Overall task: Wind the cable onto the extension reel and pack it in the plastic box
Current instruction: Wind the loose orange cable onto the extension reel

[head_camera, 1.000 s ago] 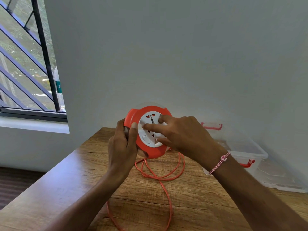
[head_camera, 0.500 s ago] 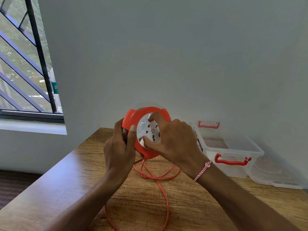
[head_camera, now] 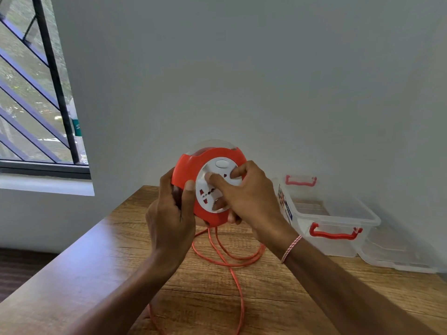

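Gripping the reel (head_camera: pixel 193 170) by its red rim above the table (head_camera: pixel 79 269), the left hand (head_camera: pixel 170 217) steadies it so the right hand (head_camera: pixel 249 201), fingers closed on the white face, can probably turn it and draw in the loose cable (head_camera: pixel 232 259), with the box (head_camera: pixel 336 221) waiting open at right.

A plain pale grey wall (head_camera: pixel 242 68) filled most of the view, evenly lit by daylight. At the left stood a window (head_camera: pixel 29 93) with dark slanted bars (head_camera: pixel 52 68) and a white sill (head_camera: pixel 46 186) beneath it; greenery showed blurred outside. A wooden table (head_camera: pixel 96 274) with a visible grain was set against the wall. Past its left edge lay a dark floor (head_camera: pixel 21 267).
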`<control>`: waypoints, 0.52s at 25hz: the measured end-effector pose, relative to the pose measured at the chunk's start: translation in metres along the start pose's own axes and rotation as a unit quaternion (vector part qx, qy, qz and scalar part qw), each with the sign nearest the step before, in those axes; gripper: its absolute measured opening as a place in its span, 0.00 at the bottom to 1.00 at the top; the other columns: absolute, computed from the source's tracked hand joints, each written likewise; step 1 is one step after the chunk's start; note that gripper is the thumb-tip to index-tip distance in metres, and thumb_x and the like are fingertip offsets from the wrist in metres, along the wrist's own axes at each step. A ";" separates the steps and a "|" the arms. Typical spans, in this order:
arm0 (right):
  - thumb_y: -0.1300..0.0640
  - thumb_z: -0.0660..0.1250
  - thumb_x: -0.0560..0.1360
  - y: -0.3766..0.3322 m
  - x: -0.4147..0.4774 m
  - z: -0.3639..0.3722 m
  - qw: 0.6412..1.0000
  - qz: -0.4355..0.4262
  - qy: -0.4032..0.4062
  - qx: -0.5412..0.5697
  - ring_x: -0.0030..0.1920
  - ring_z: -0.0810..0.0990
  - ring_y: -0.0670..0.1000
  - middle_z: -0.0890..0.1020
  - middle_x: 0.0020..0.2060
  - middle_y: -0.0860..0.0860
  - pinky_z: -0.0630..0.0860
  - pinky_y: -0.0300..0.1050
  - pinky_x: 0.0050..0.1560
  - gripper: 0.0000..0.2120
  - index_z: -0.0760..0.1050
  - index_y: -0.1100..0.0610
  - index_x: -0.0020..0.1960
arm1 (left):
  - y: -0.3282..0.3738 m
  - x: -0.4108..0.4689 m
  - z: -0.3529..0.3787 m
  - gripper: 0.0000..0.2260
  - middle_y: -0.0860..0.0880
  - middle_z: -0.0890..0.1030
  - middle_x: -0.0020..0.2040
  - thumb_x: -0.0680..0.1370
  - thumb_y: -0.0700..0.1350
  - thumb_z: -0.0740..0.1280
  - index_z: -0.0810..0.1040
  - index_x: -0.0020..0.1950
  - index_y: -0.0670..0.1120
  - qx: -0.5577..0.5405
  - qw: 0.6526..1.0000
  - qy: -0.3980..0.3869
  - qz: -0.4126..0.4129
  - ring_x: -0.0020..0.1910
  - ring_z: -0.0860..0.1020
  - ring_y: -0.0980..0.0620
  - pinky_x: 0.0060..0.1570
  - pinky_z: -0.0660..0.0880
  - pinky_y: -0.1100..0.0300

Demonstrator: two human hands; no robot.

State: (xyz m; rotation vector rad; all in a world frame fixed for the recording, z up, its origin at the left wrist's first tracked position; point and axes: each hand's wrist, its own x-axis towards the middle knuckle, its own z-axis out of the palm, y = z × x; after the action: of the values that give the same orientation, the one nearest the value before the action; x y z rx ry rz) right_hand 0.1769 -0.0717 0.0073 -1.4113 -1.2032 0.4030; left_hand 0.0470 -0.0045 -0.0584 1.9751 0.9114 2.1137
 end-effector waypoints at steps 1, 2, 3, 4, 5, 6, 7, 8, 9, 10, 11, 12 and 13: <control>0.36 0.74 0.71 -0.002 -0.001 -0.001 0.998 0.033 -0.026 0.052 0.21 0.80 0.48 0.88 0.36 0.51 0.72 0.37 0.20 0.23 0.70 0.49 0.54 | 0.000 0.000 0.000 0.22 0.62 0.76 0.36 0.85 0.66 0.52 0.69 0.68 0.51 0.002 1.000 0.002 -0.003 0.43 0.82 0.62 0.30 0.77 0.63; 0.35 0.74 0.72 -0.004 -0.001 -0.003 0.998 0.030 -0.034 0.051 0.21 0.80 0.48 0.88 0.35 0.51 0.73 0.38 0.22 0.23 0.70 0.49 0.55 | -0.001 0.000 0.000 0.22 0.62 0.77 0.36 0.85 0.66 0.52 0.69 0.68 0.51 0.001 1.000 0.001 -0.009 0.42 0.82 0.62 0.30 0.79 0.62; 0.34 0.72 0.72 -0.004 0.000 -0.006 1.000 -0.011 -0.019 -0.014 0.25 0.82 0.48 0.88 0.36 0.49 0.75 0.40 0.25 0.24 0.72 0.50 0.55 | -0.002 0.001 0.000 0.22 0.61 0.78 0.36 0.84 0.66 0.52 0.70 0.67 0.52 -0.005 1.000 -0.002 -0.021 0.41 0.83 0.61 0.29 0.80 0.59; 0.32 0.70 0.72 -0.003 0.002 -0.010 0.989 -0.082 0.010 -0.125 0.30 0.83 0.48 0.87 0.39 0.47 0.78 0.41 0.29 0.24 0.74 0.50 0.54 | -0.003 0.001 0.000 0.22 0.59 0.79 0.37 0.84 0.66 0.53 0.70 0.67 0.52 -0.012 0.999 -0.006 -0.036 0.39 0.83 0.60 0.29 0.82 0.56; 0.30 0.69 0.72 -0.002 0.006 -0.017 0.953 -0.169 0.041 -0.250 0.34 0.84 0.48 0.86 0.41 0.46 0.79 0.41 0.33 0.24 0.75 0.50 0.54 | -0.004 0.002 0.000 0.20 0.57 0.80 0.37 0.84 0.66 0.53 0.71 0.66 0.53 -0.016 0.999 -0.008 -0.051 0.39 0.84 0.58 0.30 0.83 0.52; 0.30 0.68 0.73 -0.002 0.010 -0.024 0.900 -0.256 0.058 -0.349 0.36 0.84 0.49 0.85 0.42 0.46 0.79 0.41 0.36 0.25 0.75 0.49 0.56 | -0.005 0.003 0.000 0.18 0.56 0.80 0.37 0.84 0.65 0.54 0.71 0.64 0.55 -0.017 0.998 -0.008 -0.062 0.38 0.84 0.56 0.30 0.83 0.49; 0.31 0.68 0.74 -0.003 0.013 -0.030 0.852 -0.324 0.049 -0.409 0.37 0.84 0.50 0.85 0.44 0.47 0.77 0.41 0.36 0.25 0.74 0.49 0.60 | -0.005 0.004 0.000 0.16 0.55 0.80 0.37 0.84 0.65 0.54 0.70 0.62 0.57 -0.018 0.997 -0.007 -0.068 0.37 0.84 0.55 0.29 0.83 0.47; 0.32 0.67 0.75 -0.004 0.017 -0.036 0.818 -0.364 0.021 -0.444 0.38 0.84 0.51 0.85 0.48 0.48 0.76 0.42 0.36 0.26 0.72 0.49 0.64 | -0.004 0.004 -0.001 0.13 0.54 0.80 0.37 0.84 0.66 0.53 0.69 0.61 0.60 -0.021 0.997 -0.006 -0.072 0.36 0.83 0.54 0.29 0.82 0.46; 0.33 0.67 0.76 -0.004 0.018 -0.038 0.796 -0.387 -0.011 -0.466 0.39 0.85 0.53 0.85 0.52 0.48 0.75 0.42 0.36 0.28 0.70 0.48 0.69 | -0.003 0.005 -0.001 0.12 0.53 0.80 0.36 0.83 0.67 0.53 0.67 0.59 0.63 -0.025 0.997 -0.006 -0.074 0.35 0.83 0.54 0.28 0.82 0.45; 0.34 0.66 0.76 -0.003 0.018 -0.038 0.776 -0.406 -0.037 -0.481 0.39 0.85 0.53 0.84 0.55 0.49 0.75 0.43 0.36 0.29 0.68 0.46 0.72 | -0.002 0.005 -0.002 0.11 0.53 0.80 0.36 0.83 0.67 0.53 0.66 0.59 0.65 -0.029 0.997 -0.006 -0.076 0.35 0.83 0.53 0.28 0.82 0.44; 0.34 0.65 0.77 -0.001 0.017 -0.035 0.758 -0.424 -0.052 -0.494 0.39 0.85 0.54 0.84 0.57 0.50 0.76 0.43 0.36 0.30 0.66 0.45 0.74 | -0.001 0.005 -0.002 0.10 0.53 0.81 0.36 0.83 0.68 0.53 0.66 0.58 0.67 -0.032 0.996 -0.006 -0.078 0.35 0.83 0.53 0.29 0.82 0.45; 0.35 0.65 0.78 0.002 0.016 -0.032 0.745 -0.437 -0.057 -0.501 0.40 0.86 0.54 0.84 0.59 0.51 0.78 0.44 0.36 0.30 0.65 0.45 0.76 | 0.000 0.005 -0.002 0.09 0.54 0.81 0.37 0.83 0.68 0.53 0.66 0.58 0.68 -0.036 0.996 -0.008 -0.082 0.35 0.83 0.54 0.29 0.83 0.46; 0.35 0.65 0.78 0.003 0.015 -0.029 0.741 -0.443 -0.055 -0.502 0.41 0.86 0.55 0.84 0.59 0.52 0.80 0.44 0.37 0.30 0.65 0.45 0.77 | 0.000 0.005 -0.002 0.09 0.55 0.81 0.37 0.82 0.68 0.53 0.66 0.59 0.68 -0.038 0.996 -0.010 -0.085 0.35 0.84 0.55 0.30 0.83 0.48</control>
State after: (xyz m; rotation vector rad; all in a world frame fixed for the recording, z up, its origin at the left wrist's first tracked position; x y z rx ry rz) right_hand 0.2081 -0.0738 0.0178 -1.4238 -2.1738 -1.0068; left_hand 0.0439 -0.0026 -0.0538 1.8102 0.9433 2.0006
